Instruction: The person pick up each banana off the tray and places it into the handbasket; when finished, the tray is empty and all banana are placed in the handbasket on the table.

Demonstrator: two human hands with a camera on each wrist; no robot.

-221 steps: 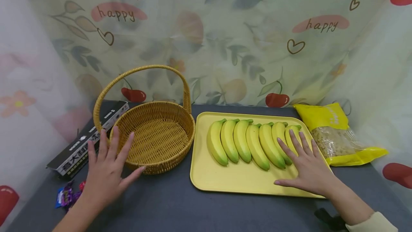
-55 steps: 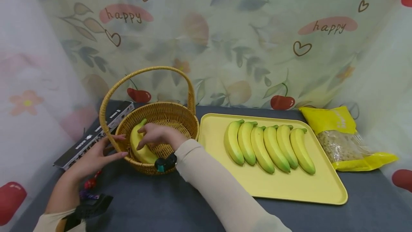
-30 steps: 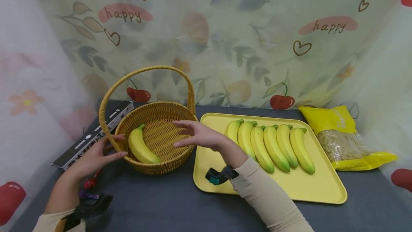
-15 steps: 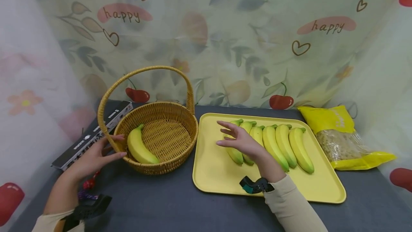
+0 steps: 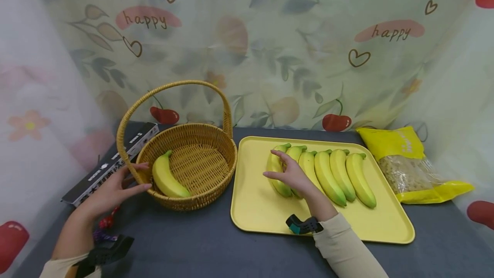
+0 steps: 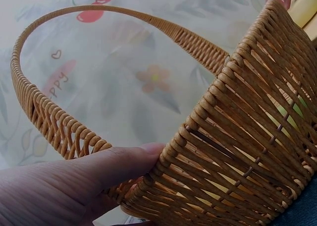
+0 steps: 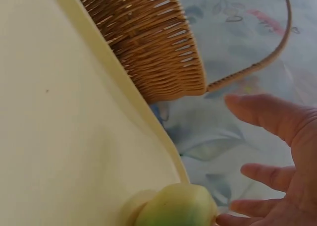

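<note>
The right hand [image 5: 294, 176] is resting with fingers [image 5: 278, 154] spread apart on the leftmost banana [image 5: 276, 174] in the tray [image 5: 254, 209]. At nine o'clock of it, the left hand [image 5: 112, 188], fingers straight, is touching the basket [image 5: 216, 140], which is holding one banana [image 5: 167, 179].

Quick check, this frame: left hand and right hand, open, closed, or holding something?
Left hand: open, fingers straight against the wicker basket wall.
Right hand: open, resting on the leftmost tray banana, not gripping it.
</note>
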